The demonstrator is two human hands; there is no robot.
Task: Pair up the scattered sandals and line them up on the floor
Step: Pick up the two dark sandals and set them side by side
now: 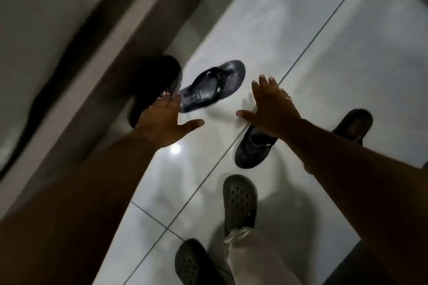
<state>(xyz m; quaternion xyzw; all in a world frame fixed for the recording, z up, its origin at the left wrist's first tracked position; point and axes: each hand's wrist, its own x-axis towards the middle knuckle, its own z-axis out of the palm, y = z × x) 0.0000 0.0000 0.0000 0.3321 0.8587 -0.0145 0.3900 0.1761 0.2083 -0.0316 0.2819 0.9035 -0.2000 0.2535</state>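
A dark blue flip-flop (214,85) lies on the white tiled floor (301,30) near the middle. A second dark flip-flop (253,148) lies below my right hand (273,109), partly hidden by it. A black sandal (157,85) rests at the left by the wall base, half behind my left hand (165,120). Another black slide sandal (353,124) lies at the right, past my right forearm. Both hands hover above the floor with fingers spread, holding nothing. The frame is blurred.
My own feet wear grey perforated clogs (240,201) at the bottom centre, with a light trouser leg above one. A brownish wall base (111,58) runs diagonally along the left. A dark edge shows at the bottom right.
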